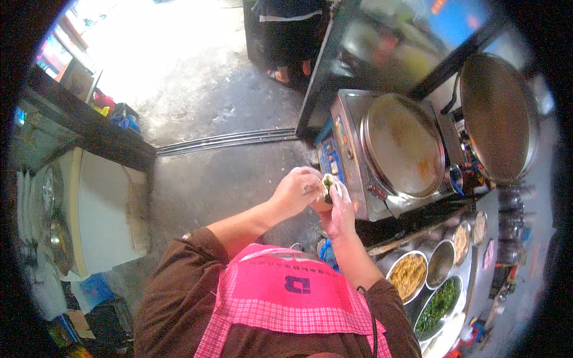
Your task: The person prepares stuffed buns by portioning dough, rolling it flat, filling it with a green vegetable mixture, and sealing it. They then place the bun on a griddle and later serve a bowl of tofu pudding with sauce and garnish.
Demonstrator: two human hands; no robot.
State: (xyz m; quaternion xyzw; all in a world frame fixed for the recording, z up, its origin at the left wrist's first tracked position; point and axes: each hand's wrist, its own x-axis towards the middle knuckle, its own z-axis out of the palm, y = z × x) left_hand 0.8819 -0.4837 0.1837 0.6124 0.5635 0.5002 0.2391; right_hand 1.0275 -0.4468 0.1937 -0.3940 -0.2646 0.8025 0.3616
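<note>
Both my hands meet in front of my chest around a small piece of white dough [331,182] with chopped green filling inside. My right hand [339,214] cups the dough from the right, its thumb along the edge. From the left, the fingers of my left hand [299,190] are at the dough's rim, bent together; what their tips grip is partly hidden. To my right sit a bowl of chopped greens [438,306] and a bowl of yellowish filling [407,276].
A round electric griddle [403,143] stands ahead on the right, its round lid [498,118] raised behind it. More metal bowls [440,264] line the right counter. A white cabinet [109,215] is at left. A door track [224,139] crosses the floor, and a person's feet [286,74] show beyond.
</note>
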